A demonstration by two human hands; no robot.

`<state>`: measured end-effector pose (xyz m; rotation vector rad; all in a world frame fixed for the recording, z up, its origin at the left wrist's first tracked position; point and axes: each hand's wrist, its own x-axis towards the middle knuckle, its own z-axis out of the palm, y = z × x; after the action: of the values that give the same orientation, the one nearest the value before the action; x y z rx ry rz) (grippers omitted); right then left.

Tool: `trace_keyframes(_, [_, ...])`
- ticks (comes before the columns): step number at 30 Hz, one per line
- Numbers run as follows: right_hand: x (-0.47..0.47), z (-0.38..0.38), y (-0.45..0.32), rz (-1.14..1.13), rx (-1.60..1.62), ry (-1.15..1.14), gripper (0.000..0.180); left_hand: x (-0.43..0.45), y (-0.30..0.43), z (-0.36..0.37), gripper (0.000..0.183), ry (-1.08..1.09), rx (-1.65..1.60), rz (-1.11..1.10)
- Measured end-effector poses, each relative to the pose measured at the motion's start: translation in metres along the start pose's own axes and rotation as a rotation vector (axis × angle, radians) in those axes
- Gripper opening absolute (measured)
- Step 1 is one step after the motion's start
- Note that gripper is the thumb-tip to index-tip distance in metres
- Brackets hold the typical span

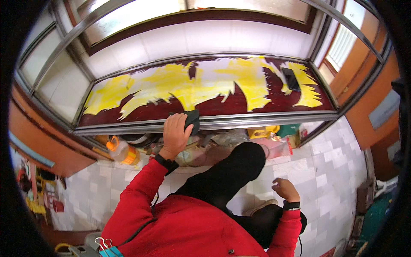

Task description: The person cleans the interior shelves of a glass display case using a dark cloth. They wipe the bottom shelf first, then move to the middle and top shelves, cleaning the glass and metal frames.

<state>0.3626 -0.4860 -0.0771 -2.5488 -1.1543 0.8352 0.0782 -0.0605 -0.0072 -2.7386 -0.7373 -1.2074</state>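
My left hand [175,133] holds a dark green cloth [192,121] against the front metal rail [263,120] of a glass-case-like frame. Part of the cloth is covered by my fingers. Behind the rail lies a dark red shelf board [221,106] with torn patches of yellow and white covering [160,85] on its surface. Low over the floor, away from the frame, my right hand [286,190] hangs by my knee with its fingers loosely bent and nothing in it.
A black phone [291,79] lies at the shelf's right end. Beneath the rail stand an orange-capped plastic bottle [123,152], a yellow container [260,132] and plastic bags. Metal bars [86,29] cross above the shelf. Wooden doors [369,109] flank it, over a tiled floor [324,167].
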Motion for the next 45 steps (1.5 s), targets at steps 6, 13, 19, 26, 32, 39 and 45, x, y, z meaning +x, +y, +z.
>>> trace_keyframes(6, [-0.005,0.004,0.002,-0.052,-0.045,0.024,0.031,0.017,0.029,0.020,0.051,-0.143,-0.063,0.135])
trace_keyframes(13, [-0.007,0.000,-0.011,-0.034,-0.064,0.025,0.034,0.056,0.080,0.066,0.047,-0.239,-0.133,0.290])
trace_keyframes(19, [-0.012,0.004,-0.020,-0.126,-0.092,0.139,0.022,0.095,0.137,0.100,0.043,-0.312,-0.212,0.419])
trace_keyframes(26, [-0.023,-0.001,-0.032,-0.146,-0.108,0.210,0.021,0.130,0.210,0.157,0.045,-0.246,-0.251,0.554])
trace_keyframes(32, [-0.032,-0.011,-0.043,-0.144,-0.072,0.233,0.020,0.160,0.282,0.207,0.044,-0.207,-0.254,0.626])
trace_keyframes(39, [-0.047,-0.016,-0.038,-0.129,-0.049,0.270,0.021,0.193,0.371,0.264,0.038,-0.223,-0.280,0.628])
trace_keyframes(45, [-0.057,-0.018,-0.024,-0.102,-0.031,0.308,0.017,0.220,0.440,0.309,0.032,-0.233,-0.292,0.630])
